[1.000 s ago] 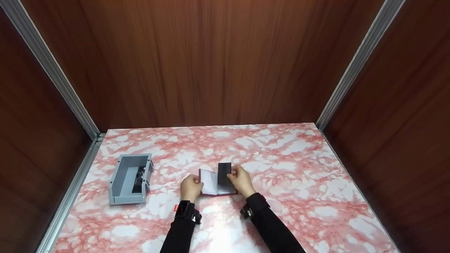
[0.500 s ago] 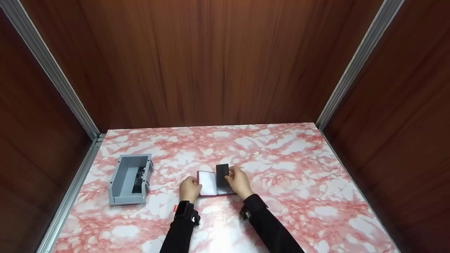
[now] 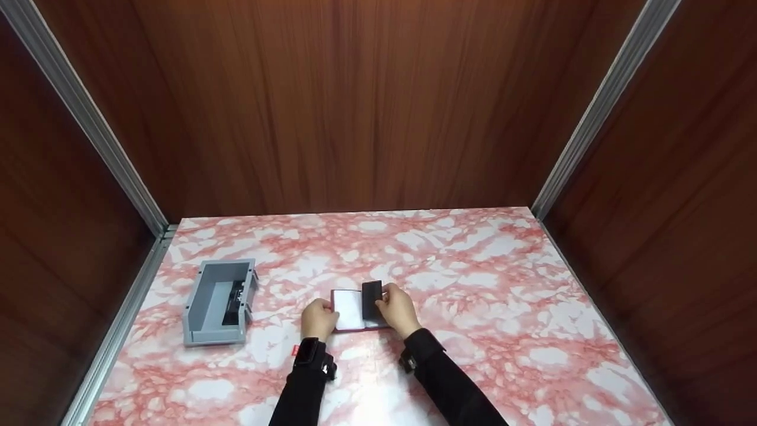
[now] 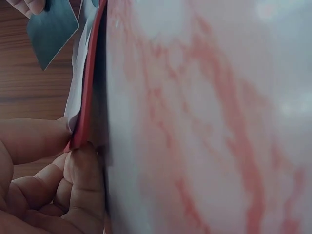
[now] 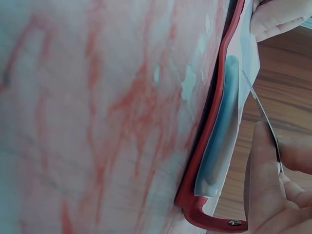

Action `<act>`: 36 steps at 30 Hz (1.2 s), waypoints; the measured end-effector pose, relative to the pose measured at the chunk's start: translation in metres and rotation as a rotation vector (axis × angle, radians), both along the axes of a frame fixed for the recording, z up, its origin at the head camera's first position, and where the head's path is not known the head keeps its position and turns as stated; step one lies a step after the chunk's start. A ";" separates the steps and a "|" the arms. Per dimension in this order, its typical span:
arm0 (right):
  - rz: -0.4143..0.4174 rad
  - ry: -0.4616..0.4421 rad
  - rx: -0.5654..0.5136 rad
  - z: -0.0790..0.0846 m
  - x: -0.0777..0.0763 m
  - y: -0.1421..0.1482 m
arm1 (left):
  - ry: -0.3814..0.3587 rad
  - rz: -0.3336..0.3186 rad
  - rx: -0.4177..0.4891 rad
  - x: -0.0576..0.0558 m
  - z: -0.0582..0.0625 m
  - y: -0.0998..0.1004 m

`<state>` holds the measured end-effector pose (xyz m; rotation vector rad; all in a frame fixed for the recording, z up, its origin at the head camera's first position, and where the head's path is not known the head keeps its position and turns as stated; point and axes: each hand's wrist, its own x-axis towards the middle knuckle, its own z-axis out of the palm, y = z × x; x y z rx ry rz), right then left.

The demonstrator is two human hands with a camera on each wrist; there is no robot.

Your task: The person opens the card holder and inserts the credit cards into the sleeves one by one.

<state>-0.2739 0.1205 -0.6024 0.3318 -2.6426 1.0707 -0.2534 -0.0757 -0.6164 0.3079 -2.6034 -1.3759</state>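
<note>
A red-edged card holder (image 3: 348, 310) lies open near the middle of the table, its white and clear leaves showing. My left hand (image 3: 318, 320) pinches the left edge of its red cover (image 4: 88, 80) between thumb and fingers. Between the thumb and fingers of my right hand (image 3: 400, 309) is a thin dark card (image 3: 372, 300), tilted over the right half of the holder. The right wrist view shows the card edge-on, its lower end close to a clear bluish sleeve (image 5: 219, 131). A strap with a metal snap (image 5: 235, 223) sticks out below the right hand's fingers.
A grey plastic bin (image 3: 214, 337) stands at the left of the table, with a black object (image 3: 234, 303) inside. Dark wood-grain panels (image 3: 355, 106) enclose the back and sides of the pink marbled table (image 3: 485, 284).
The dark card and my right hand have moved left and slightly towards me, lower over the holder. My left hand and the holder have shifted slightly left.
</note>
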 end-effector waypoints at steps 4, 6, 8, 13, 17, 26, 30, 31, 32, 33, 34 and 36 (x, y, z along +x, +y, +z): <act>0.002 -0.013 0.009 -0.001 0.001 -0.001 | -0.002 0.003 -0.004 0.000 0.001 0.000; 0.007 -0.017 0.011 -0.002 0.002 -0.001 | 0.004 0.004 -0.006 0.000 0.001 0.000; 0.006 -0.024 0.010 -0.003 0.002 -0.002 | 0.002 0.008 -0.005 0.000 0.001 0.000; -0.002 -0.044 0.014 -0.004 0.002 -0.003 | 0.005 0.011 -0.011 0.000 0.000 0.000; -0.003 -0.064 0.032 -0.005 0.003 -0.005 | 0.023 0.011 -0.023 0.000 -0.001 0.000; -0.012 -0.114 0.056 -0.004 0.005 -0.008 | 0.030 0.013 -0.016 -0.001 -0.001 0.000; -0.015 -0.135 0.056 -0.004 0.004 -0.009 | 0.025 0.008 -0.011 0.000 -0.002 0.000; -0.015 -0.143 0.054 -0.004 0.004 -0.009 | 0.027 0.005 -0.011 0.000 -0.002 0.000; -0.013 -0.147 0.054 -0.003 0.003 -0.009 | 0.029 0.002 -0.011 0.000 -0.002 0.000; -0.011 -0.155 0.052 -0.003 0.003 -0.009 | 0.031 0.000 -0.011 0.000 -0.002 0.000; -0.009 -0.167 0.048 -0.002 0.003 -0.009 | 0.034 -0.002 -0.010 0.000 -0.001 0.000; -0.005 -0.188 0.045 -0.001 0.002 -0.009 | 0.034 -0.004 -0.011 0.000 -0.001 0.000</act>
